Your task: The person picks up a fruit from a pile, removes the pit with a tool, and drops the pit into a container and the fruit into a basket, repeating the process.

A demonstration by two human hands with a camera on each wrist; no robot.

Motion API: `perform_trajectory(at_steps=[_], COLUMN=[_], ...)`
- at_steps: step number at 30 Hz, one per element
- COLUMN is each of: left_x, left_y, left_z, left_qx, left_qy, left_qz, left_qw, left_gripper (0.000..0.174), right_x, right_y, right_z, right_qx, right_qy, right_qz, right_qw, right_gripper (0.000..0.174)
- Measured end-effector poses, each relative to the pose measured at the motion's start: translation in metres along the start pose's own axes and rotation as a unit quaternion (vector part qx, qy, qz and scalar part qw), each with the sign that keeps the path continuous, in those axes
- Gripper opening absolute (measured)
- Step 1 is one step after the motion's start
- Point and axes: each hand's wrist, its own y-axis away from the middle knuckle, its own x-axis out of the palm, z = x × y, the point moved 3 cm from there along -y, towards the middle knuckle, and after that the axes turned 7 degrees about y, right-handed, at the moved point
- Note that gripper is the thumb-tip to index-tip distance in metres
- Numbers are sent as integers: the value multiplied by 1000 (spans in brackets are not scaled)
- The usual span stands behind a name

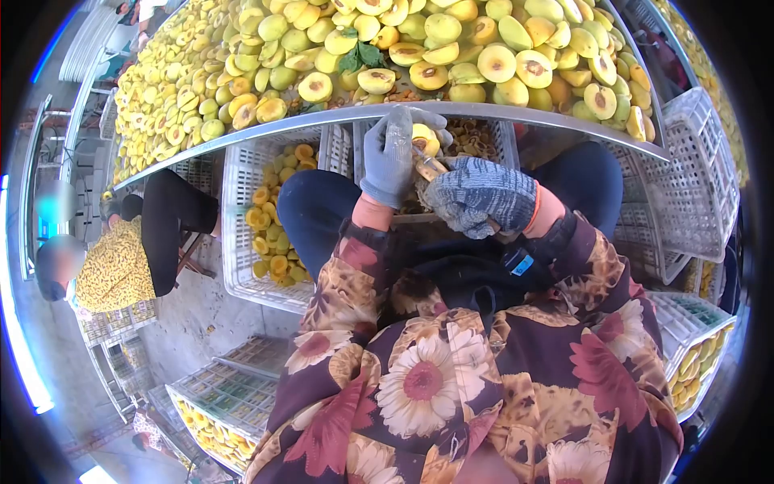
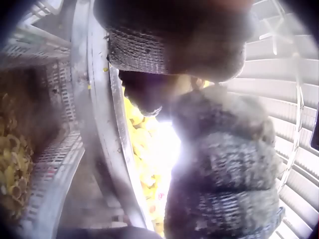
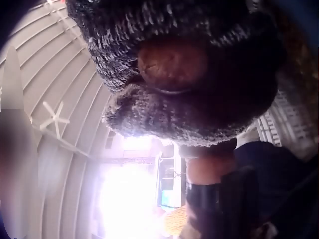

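In the head view my left hand (image 1: 389, 157), in a grey work glove, holds a yellow peach half (image 1: 425, 139) just inside the table's metal edge, its cut face toward my other hand. My right hand (image 1: 476, 194), in a dark knitted glove, grips a tool by its wooden handle (image 1: 430, 167). The tool's far end meets the peach half and is hidden there. From the right wrist, the round butt of the handle (image 3: 172, 64) shows between the curled glove fingers (image 3: 159, 112). Knitted glove fingers (image 2: 219, 164) fill much of the left wrist view.
A metal-rimmed table (image 1: 322, 121) heaped with peach halves (image 1: 435, 32) lies ahead. Below its edge, a crate holds brown pits and scraps (image 1: 474, 139); a white crate of peach halves (image 1: 278, 210) stands left. More crates (image 1: 685, 161) stack right. Another person (image 1: 113, 262) sits at left.
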Motion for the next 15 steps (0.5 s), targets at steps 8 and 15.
perform_trajectory(at_steps=[8,15], left_x=[15,-59], left_y=[-14,22], left_z=[4,-71], left_qx=[-12,271], left_qy=[216,-605], left_qz=[-46,-112], left_qw=[975,740], left_gripper=[42,25], right_x=[12,-19], right_y=[4,21], right_z=[-1,-43], right_qx=[74,246], right_qy=[-515,487], right_qz=[69,-220], right_qw=[851,809], right_gripper=[16,39])
